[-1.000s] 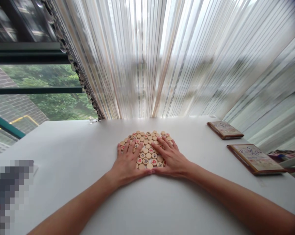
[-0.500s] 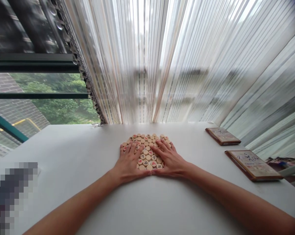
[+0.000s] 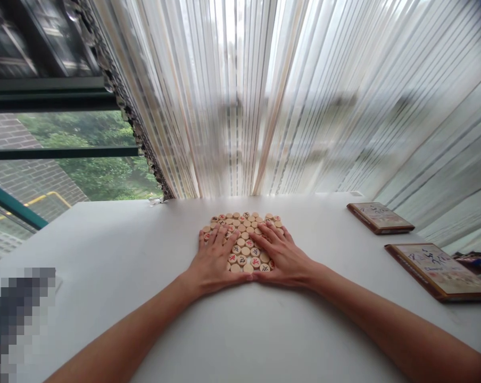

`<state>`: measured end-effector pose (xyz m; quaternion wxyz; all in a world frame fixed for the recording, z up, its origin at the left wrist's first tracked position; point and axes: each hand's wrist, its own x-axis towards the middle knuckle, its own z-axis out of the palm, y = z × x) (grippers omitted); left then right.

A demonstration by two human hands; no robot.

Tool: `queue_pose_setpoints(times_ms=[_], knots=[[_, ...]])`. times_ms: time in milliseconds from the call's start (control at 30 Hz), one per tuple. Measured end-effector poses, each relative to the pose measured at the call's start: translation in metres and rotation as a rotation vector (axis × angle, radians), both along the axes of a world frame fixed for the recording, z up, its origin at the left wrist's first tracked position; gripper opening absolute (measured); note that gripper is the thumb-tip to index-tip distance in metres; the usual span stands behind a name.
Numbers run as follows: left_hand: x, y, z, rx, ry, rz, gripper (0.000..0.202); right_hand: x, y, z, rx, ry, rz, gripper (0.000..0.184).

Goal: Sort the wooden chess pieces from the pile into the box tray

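Left hand point(image 3: 213, 264) and right hand point(image 3: 291, 259) (2) are lying palm-down, grip spread wide, over one cluster of round wooden pieces point(image 3: 245, 251) at frame centre; overlap is preventing an exact count. Two flat boxes point(image 3: 442, 270) are resting at right. One white table point(image 3: 240, 335) is carrying pieces and boxes; a striped curtain point(image 3: 248, 106) is hanging behind, beside a window point(image 3: 60, 153), upper left.

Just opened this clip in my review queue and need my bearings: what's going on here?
A person's left hand and right hand rest, fingers spread, on a cluster of round, pale wooden discs, some marked with red or black characters, others plain on top. The thumbs nearly meet at the cluster's near edge. The discs lie on a white table. Two flat, rectangular, brown-edged boxes lie on its right side.
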<state>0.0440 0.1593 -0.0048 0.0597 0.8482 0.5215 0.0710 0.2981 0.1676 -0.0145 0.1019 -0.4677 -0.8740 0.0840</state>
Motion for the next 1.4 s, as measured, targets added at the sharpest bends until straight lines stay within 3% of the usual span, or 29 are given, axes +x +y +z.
queue_pose_setpoints(times_ms=[1400], knots=[[-0.0001, -0.0014, -0.0004, 0.033, 0.013, -0.018, 0.114, 0.0054, 0.0051, -0.0028, 0.041, 0.01, 0.025, 0.109]])
